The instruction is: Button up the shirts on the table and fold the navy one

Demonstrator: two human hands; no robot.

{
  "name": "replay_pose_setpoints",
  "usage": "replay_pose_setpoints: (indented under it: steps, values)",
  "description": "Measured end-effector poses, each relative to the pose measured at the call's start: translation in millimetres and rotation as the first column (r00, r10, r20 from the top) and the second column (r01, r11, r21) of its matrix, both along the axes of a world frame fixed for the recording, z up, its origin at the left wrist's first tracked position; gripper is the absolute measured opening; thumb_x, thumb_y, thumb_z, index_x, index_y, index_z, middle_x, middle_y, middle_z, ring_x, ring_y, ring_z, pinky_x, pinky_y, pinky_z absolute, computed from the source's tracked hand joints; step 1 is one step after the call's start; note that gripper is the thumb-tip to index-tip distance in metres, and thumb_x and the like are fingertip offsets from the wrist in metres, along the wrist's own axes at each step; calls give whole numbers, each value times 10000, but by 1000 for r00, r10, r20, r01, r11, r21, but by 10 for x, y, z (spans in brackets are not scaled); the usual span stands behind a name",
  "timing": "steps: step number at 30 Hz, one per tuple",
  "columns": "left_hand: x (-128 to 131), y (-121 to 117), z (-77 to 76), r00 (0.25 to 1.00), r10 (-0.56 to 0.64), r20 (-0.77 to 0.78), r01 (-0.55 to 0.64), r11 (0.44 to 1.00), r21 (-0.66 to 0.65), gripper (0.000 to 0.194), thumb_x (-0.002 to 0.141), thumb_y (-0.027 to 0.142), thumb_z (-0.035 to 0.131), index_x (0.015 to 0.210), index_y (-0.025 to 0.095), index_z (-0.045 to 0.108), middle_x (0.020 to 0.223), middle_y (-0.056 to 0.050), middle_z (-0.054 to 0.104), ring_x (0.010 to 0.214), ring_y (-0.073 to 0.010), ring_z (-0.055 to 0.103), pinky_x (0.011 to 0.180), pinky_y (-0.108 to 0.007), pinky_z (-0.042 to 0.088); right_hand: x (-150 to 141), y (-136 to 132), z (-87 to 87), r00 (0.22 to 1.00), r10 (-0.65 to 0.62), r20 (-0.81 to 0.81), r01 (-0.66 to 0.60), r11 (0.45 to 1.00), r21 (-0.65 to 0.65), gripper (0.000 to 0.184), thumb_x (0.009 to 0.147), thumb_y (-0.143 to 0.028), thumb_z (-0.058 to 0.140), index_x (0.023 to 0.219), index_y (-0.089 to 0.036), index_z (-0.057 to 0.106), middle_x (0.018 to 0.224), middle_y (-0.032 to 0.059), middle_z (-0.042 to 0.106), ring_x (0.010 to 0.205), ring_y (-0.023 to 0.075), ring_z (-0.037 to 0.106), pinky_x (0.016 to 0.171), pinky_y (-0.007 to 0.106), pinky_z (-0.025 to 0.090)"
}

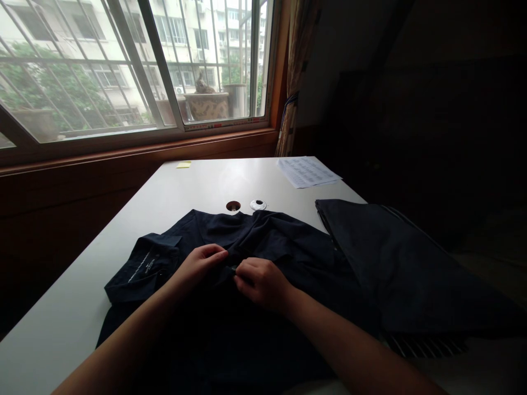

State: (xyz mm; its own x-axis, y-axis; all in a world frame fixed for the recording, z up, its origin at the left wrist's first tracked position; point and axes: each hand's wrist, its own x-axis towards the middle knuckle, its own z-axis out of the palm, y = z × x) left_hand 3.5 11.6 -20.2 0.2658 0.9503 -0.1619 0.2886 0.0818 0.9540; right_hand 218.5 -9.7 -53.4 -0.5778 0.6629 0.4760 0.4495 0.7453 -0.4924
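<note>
A dark navy collared shirt (pixel 284 236) lies spread on the white table, its collar (pixel 142 269) toward the left with a pale label inside. My left hand (pixel 205 259) is closed, fingers and thumb drawn together on the shirt's front. Just to its right, my right hand (pixel 261 281) is closed in a pinch on the shirt's front edge. A small greenish glint shows at the right fingertips, too small to name. The cloth between the two hands is bunched, and deep shade hides its detail.
Another dark garment (pixel 395 258) lies at the right, with striped cloth (pixel 426 345) below it. Printed sheets (pixel 307 171) and a yellow sticky note (pixel 183 164) rest toward the far edge of the table (pixel 82 280). A round hole (pixel 233 206) and a white cap (pixel 258 204) are behind the shirt.
</note>
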Motion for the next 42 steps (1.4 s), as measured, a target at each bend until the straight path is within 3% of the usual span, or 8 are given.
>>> replay_pose_setpoints:
  steps: [4,8,12,17,21,25,34,42]
  values:
    - [-11,18,-28,997,6,73,-4,1000,-25,340,778,487,732,846,155,708,748,-3,615,716,-144,540,673,-244,407,5,4,29,999,18,-28,-18,1000,9,58,915,-222,570,863,-206,592,802,19,629,739,152,587,689,255,439]
    - [-24,37,-63,988,0,152,7,999,-49,380,739,433,788,1010,176,721,885,-36,689,835,-180,607,776,-272,455,13,9,26,999,21,-28,-21,1000,12,47,901,-207,585,855,-204,592,788,15,626,729,150,582,688,258,440]
    - [-43,44,-78,987,-48,152,55,998,-38,441,745,424,786,1113,195,705,868,-31,694,839,-181,619,774,-277,464,16,22,2,1000,16,-17,-16,1000,12,53,902,-207,583,850,-204,590,782,14,623,721,148,576,677,258,433]
    - [-18,13,-17,998,-66,-2,66,998,-10,422,698,449,797,1006,168,731,945,-62,714,902,-237,626,806,-317,474,18,20,-8,1000,25,-7,-25,1000,12,58,902,-209,581,846,-200,592,784,16,626,726,150,577,679,260,436]
    - [1,1,7,990,-102,-101,108,993,51,327,733,447,759,861,149,715,788,-17,655,777,-189,584,715,-279,440,22,25,-16,1000,20,8,-20,1000,16,75,902,-213,578,830,-199,592,767,15,618,715,150,574,665,261,433]
    - [-3,6,3,983,-123,-139,138,985,101,301,767,440,730,808,144,697,761,0,601,745,-162,543,681,-259,414,20,31,-16,1000,26,14,-26,1000,8,63,895,-205,583,834,-199,596,775,17,625,716,150,577,673,259,439]
    - [-16,22,-46,980,-108,-170,136,977,163,283,760,420,745,821,148,695,784,-10,601,788,-177,549,719,-269,420,20,30,-11,998,44,33,-44,999,-6,83,887,-199,591,804,-193,584,758,10,617,704,145,577,653,250,429]
    - [-1,-7,2,994,-87,-61,93,990,107,293,753,448,734,793,160,706,724,-5,608,710,-165,538,653,-262,406,32,36,3,998,47,49,-46,999,-24,69,887,-210,596,820,-200,585,763,10,621,699,147,581,654,250,436]
